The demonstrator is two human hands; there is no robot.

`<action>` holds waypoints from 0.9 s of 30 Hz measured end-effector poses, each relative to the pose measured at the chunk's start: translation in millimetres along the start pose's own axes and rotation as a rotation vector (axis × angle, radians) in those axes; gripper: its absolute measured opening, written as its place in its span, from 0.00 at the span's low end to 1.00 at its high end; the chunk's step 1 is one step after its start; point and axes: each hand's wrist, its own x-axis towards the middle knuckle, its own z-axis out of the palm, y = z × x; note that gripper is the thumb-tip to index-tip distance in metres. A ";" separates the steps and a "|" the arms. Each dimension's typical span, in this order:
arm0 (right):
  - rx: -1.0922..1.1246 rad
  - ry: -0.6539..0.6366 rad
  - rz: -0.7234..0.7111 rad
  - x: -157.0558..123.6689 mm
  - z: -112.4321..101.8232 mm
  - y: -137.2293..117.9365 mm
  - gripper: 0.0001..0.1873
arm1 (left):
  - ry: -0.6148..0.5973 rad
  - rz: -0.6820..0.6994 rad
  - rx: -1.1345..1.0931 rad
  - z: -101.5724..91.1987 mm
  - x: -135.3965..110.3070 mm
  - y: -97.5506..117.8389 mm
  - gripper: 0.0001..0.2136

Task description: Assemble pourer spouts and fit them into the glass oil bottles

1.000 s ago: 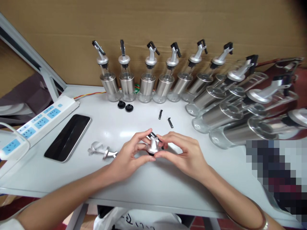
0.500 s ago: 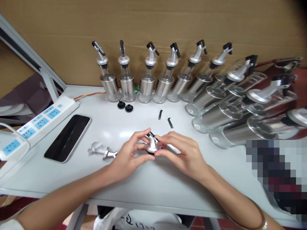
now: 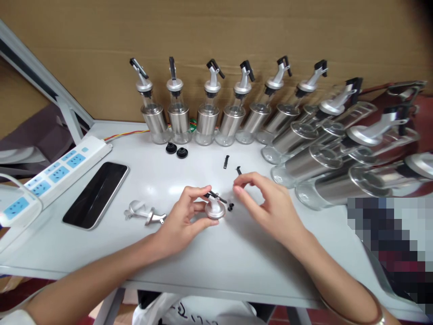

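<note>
Pourer top (image 3: 215, 210) at frame centre, gripped by left hand (image 3: 184, 221); right hand (image 3: 270, 207) right of it, half-curled, can't tell if holding anything. Small black parts (image 3: 230, 207) beside top.

- A brown cardboard panel (image 3: 237, 27) with faint horizontal creases spans the top of the frame like a back wall, standing along the table's far edge.
- A smooth, light-grey tabletop (image 3: 243, 266) fills the middle of the frame, its near edge running across the lower part.
- A grey metal frame bar (image 3: 34, 63) slants down through the upper left, with a dark stripe along it.
- Grey metal table legs (image 3: 110, 304) show under the near edge at the bottom.
- Reddish flooring (image 3: 282, 314) appears in patches along the bottom.
- Whitish glare marks the tabletop near the centre.
</note>
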 end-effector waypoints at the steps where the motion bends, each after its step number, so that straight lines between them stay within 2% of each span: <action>1: -0.118 0.020 0.040 1.3 -1.9 4.2 0.06 | -0.003 -0.005 -0.001 -0.4 0.1 0.0 0.23; 5: -0.377 0.053 0.115 3.7 -4.5 16.7 0.07 | 0.000 -0.008 0.003 -1.0 0.9 0.4 0.25; 10: -0.432 -0.067 0.174 1.7 1.7 20.4 0.08 | 0.001 -0.024 0.040 0.4 1.6 3.7 0.25; 16: -0.191 -0.120 0.086 0.4 6.8 21.8 0.11 | 0.013 -0.005 0.078 1.3 1.9 5.2 0.21; 23: 0.204 -0.161 -0.058 0.5 2.5 -6.6 0.05 | -0.022 0.138 0.044 2.9 5.1 4.8 0.22; 27: 0.321 -0.117 -0.095 -1.6 4.9 -14.0 0.05 | -0.022 0.166 0.051 3.8 4.5 5.1 0.23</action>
